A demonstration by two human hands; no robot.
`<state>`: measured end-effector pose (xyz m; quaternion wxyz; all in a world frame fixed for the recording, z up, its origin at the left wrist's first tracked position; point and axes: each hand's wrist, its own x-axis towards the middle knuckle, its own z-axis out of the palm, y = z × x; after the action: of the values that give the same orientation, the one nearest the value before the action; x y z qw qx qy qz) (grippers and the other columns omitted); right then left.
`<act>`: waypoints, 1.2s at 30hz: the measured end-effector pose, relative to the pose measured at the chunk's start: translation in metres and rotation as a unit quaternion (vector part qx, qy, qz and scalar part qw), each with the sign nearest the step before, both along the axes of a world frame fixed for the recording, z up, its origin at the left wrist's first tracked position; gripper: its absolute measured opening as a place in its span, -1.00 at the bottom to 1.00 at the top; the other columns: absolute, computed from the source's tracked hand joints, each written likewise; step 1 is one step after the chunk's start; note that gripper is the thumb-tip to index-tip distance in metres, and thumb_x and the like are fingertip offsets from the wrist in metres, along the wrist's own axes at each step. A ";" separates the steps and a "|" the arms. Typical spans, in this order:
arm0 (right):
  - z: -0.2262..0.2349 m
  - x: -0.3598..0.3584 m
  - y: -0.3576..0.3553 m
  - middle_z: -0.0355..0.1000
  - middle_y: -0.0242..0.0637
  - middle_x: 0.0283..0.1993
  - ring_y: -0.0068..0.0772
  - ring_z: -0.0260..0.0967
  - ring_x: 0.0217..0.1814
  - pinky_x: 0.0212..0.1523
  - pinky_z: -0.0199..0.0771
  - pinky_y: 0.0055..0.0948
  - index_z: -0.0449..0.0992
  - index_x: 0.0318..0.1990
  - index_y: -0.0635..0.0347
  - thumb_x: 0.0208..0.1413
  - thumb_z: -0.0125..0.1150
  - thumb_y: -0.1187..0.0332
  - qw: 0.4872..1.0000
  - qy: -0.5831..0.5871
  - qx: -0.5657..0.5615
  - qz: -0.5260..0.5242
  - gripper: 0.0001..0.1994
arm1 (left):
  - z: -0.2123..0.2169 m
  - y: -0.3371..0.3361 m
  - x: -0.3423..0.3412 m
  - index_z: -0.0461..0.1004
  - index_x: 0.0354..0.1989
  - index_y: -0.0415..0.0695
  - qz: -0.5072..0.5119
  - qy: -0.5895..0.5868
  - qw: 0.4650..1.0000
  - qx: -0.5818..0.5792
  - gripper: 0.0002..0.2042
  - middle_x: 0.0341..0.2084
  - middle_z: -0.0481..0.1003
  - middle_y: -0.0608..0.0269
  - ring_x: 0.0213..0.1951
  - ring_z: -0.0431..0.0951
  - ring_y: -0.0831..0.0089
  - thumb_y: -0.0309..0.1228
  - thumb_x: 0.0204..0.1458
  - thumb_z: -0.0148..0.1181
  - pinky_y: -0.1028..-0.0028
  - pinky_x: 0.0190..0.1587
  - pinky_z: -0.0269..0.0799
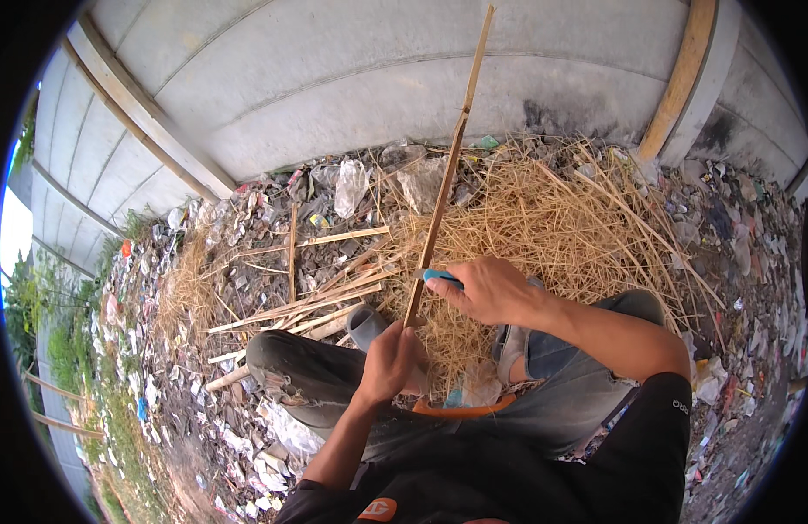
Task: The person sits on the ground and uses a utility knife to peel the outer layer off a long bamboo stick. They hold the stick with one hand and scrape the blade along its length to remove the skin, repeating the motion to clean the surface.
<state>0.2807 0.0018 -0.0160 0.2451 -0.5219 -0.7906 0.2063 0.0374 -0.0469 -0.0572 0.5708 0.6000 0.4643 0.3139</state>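
Observation:
A long, narrow bamboo strip [442, 194] slants up and away from my lap, its far end in front of the wall. My left hand [390, 360] grips its near end between my knees. In my right hand [491, 293] is a utility knife [442, 277] with a blue handle, my fingers closed around it. Its blade is against the strip, a little beyond my left hand. Below the strip lies a heap of thin, straw-coloured bamboo shavings [543, 227]. Several split bamboo pieces [308, 306] lie on the ground to the left, by my left knee.
A grey panel wall [351, 96] rises ahead, with wooden posts [679, 79] along it. Scraps and plastic litter [247, 437] cover the ground around me. My feet, in grey footwear [365, 327], are close to the shavings. Part of an orange seat [465, 409] shows under me.

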 end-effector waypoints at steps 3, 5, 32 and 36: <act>-0.012 -0.022 -0.022 0.49 0.05 -0.58 0.14 0.52 -0.50 -0.44 0.50 0.02 0.57 -0.42 0.29 0.39 -0.15 -0.23 0.999 -0.011 -0.024 0.046 -0.30 | 0.011 0.012 0.004 0.45 0.12 -0.32 -0.008 0.116 0.993 0.011 -0.68 -0.52 0.50 0.31 -0.43 0.49 0.60 -0.34 0.41 -0.07 0.49 -0.32 0.41; -0.010 -0.016 -0.012 0.47 0.02 -0.62 0.10 0.51 -0.54 -0.48 0.48 -0.02 0.58 -0.42 0.29 0.40 -0.16 -0.23 0.999 -0.030 -0.022 0.020 -0.29 | 0.020 0.009 0.009 0.47 0.11 -0.30 -0.002 0.144 0.988 0.048 -0.70 -0.52 0.50 0.25 -0.43 0.50 0.55 -0.35 0.38 -0.02 0.45 -0.32 0.42; -0.003 0.105 0.099 0.19 -0.37 -0.80 -0.34 0.18 -0.79 -0.69 0.24 -0.24 0.43 -0.64 0.14 0.40 -0.20 -0.29 0.970 -0.093 0.060 -0.217 -0.25 | -0.001 -0.024 -0.031 0.45 0.17 -0.30 -0.060 0.097 0.993 0.038 -0.70 -0.50 0.41 0.43 -0.41 0.38 0.69 -0.47 0.36 -0.04 0.58 -0.33 0.33; 0.002 0.068 0.078 0.27 -0.31 -0.77 -0.31 0.29 -0.74 -0.66 0.27 -0.24 0.50 -0.58 0.12 0.35 -0.09 -0.30 0.985 -0.096 0.055 -0.134 -0.31 | 0.005 -0.017 -0.030 0.45 0.18 -0.29 -0.051 0.118 0.990 0.062 -0.70 -0.49 0.45 0.40 -0.41 0.40 0.68 -0.48 0.36 -0.04 0.58 -0.32 0.34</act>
<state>0.3489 0.0794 -0.0141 0.2216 -0.6264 -0.7434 0.0770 0.0074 -0.0644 -0.0526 0.4888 0.6903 0.4768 0.2393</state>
